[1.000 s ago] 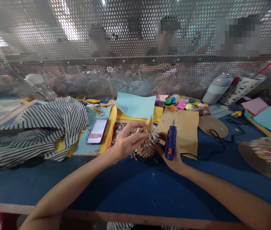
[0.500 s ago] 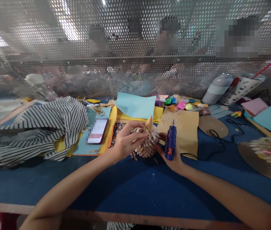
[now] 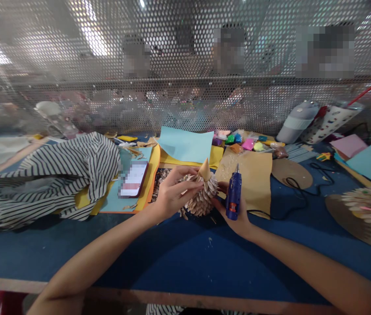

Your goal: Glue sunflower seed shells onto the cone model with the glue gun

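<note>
Grip, L hand: L hand [image 3: 174, 194] closed to a narrow pinch, fingertips on upper L side of the scaly cone [image 3: 201, 203]; can't tell if a loose flake's caught in there.
Grip, R hand: R hand [image 3: 241, 225] wrapped round the glue gun [image 3: 234, 197], fingers reaching the cone's R side, approx. touching.
Scaly cone: between both hands, upright, above the blue table [image 3: 185, 262]; rough overlapping pale flakes, smooth tan pointed tip [image 3: 205, 169] on top.
Glue gun: qty 1, blue hard plastic, tapered metal nozzle pointing up, just R of cone.
Flakes: loose heap [image 3: 161, 177] behind L hand, dry & ragged, too many to count.
2nd scaly piece: far R [image 3: 370, 199], same flaky texture, 2 pink strips across, on a round brown base [image 3: 345, 225].
Bare disc: 1, round, flat, brown [image 3: 292, 173], R of the tan paper [image 3: 255, 179].
Phone: 1, flat slab [image 3: 134, 179], on L-side sheets.
Drinks: 1 bottle [image 3: 298, 121] + 1 patterned cup [image 3: 332, 121] w/ 1 red straw [image 3: 361, 95].
Cloth: 1, crumpled, B&W stripes [image 3: 96, 153].
Vs. 0.5 sec ago: hands, gun & cone in same spots, tip same tilt.
</note>
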Available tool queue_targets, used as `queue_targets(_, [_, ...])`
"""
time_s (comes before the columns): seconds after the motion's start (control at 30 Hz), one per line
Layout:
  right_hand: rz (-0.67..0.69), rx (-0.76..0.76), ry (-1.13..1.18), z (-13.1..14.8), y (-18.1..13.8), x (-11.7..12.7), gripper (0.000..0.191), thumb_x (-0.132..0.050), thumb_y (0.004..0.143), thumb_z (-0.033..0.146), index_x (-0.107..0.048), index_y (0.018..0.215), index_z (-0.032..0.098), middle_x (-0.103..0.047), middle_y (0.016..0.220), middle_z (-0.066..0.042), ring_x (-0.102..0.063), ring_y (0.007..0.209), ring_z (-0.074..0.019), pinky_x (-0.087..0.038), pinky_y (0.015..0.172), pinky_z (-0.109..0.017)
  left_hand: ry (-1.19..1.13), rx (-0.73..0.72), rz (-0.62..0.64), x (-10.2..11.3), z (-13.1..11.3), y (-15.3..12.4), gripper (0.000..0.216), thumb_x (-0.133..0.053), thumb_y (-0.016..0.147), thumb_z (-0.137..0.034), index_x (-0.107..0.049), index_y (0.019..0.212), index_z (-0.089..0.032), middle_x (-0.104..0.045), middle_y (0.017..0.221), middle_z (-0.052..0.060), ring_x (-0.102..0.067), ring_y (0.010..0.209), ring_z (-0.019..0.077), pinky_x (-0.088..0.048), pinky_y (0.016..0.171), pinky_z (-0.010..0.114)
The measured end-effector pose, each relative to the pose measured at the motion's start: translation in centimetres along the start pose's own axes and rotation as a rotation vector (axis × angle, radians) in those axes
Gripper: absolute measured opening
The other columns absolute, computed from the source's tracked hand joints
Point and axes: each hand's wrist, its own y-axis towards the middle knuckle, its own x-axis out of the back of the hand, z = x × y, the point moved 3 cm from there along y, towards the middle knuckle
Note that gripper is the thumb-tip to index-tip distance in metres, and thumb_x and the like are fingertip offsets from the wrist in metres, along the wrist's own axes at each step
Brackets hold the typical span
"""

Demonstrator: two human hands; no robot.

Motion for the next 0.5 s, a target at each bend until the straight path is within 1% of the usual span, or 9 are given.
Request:
queue_targets(0.17, [0.009, 0.000, 0.018, 0.28, 0.08, -0.15, 0.035, -0.067, 0.086, 0.030, -0.054, 0.118, 0.027, -0.069, 0.106, -0.006, -0.071, 0.094, -0.0197, -0.063, 0.081, -0.036, -0.027, 0.015, -0.012, -0.05, 0.07, 0.02, 0.011, -0.066, 0.088, -0.013, -0.067, 0.097, -0.020, -0.057, 0.105, 0.004, -0.064, 0.103, 0.0166, -0.062, 0.083, 0.035])
queue_targets(0.3, [-0.005, -0.004, -0.012, 0.14, 0.03, -0.09, 0.036, -0.069, 0.084, 0.031, -0.055, 0.117, 0.026, -0.069, 0.105, -0.006, -0.070, 0.094, -0.0196, -0.063, 0.083, -0.037, -0.046, 0.027, -0.018, -0.10, 0.11, -0.04, 0.014, -0.067, 0.087, -0.011, -0.068, 0.097, -0.021, -0.057, 0.105, 0.003, -0.064, 0.103, 0.0167, -0.061, 0.085, 0.036])
queue_targets(0.5, [0.004, 0.006, -0.013, 0.18, 0.08, -0.04, 0.036, -0.068, 0.084, 0.029, -0.054, 0.118, 0.026, -0.069, 0.105, -0.006, -0.071, 0.093, -0.0186, -0.063, 0.082, -0.035, 0.003, 0.024, -0.012, -0.04, -0.07, 0.06, 0.013, -0.065, 0.088, -0.013, -0.066, 0.099, -0.021, -0.057, 0.105, 0.004, -0.064, 0.101, 0.0160, -0.061, 0.081, 0.032])
